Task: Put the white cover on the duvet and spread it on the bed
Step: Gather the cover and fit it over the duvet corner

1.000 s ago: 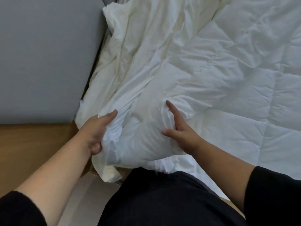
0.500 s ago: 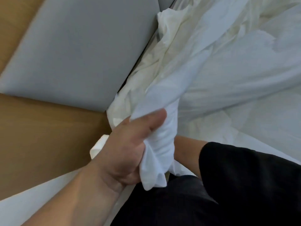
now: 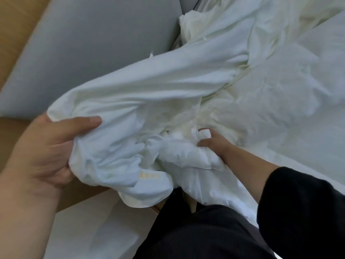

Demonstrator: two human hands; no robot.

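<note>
Newly emerged from behind the bunched white cover [image 3: 149, 94], the right hand [image 3: 214, 143] grips a wad beside the left hand [image 3: 46, 152] clutching it, above the duvet [image 3: 280, 101], grey headboard [image 3: 89, 49] behind.

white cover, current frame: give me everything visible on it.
The white cover is thin, smooth woven-looking fabric, heavily creased and bunched, with a faint yellowish mark near its lower edge. A long fold is lifted and drawn from the bed toward the lower left, in front of the grey headboard. The left hand grips its bunched end, thumb on top. The right hand clutches gathered fabric nearer the middle. Its far part lies rumpled on the quilted duvet. How much duvet is inside cannot be told.
</note>
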